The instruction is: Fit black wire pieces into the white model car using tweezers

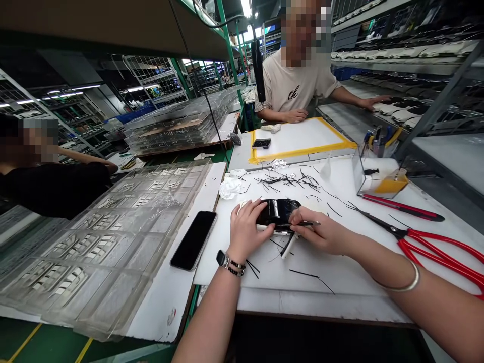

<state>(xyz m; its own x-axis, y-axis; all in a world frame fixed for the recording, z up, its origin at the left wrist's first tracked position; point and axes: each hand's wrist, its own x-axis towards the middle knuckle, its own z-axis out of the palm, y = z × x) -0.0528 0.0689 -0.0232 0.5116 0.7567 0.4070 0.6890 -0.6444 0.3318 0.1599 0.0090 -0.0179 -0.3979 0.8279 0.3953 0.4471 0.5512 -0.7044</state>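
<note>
On the white work board [242, 275] lies a glossy black piece [279, 209], which looks like a model car body with a pale lower edge. My left hand [247, 224] grips its left end, with fingers over the top and thumb along the near side. Pinched in my right hand [315, 229] is a slim dark tool that looks like tweezers [308, 223], held against the near edge of the piece. Just below, a small white and black strip [288, 247] sticks out toward me. Thin black strips [289, 180] are scattered around both hands.
Red-handled scissors [408, 233] and a red and black tool [404, 206] lie at right, near a clear tool box [381, 174]. Left are a phone [194, 239] and a compartment tray [132, 254]. One person [298, 85] faces me; another [53, 186] is at left.
</note>
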